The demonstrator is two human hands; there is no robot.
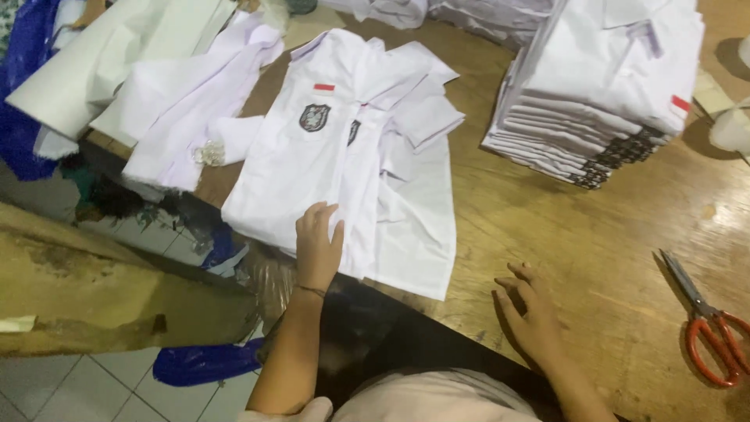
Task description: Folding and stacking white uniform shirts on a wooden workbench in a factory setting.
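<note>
wooden bench (594, 258) carries a white shirt (351, 164), left of the shirt stack (601, 86). left hand (319, 246) pinches its lower hem; right hand (531, 312) rests spread on bare wood right of it. thin, limp, light cloth likely; best held at hem or shoulders.

The head camera is looking steeply down from close above the wooden table (594, 258), facing across it toward the shirt stack (601, 94).
</note>
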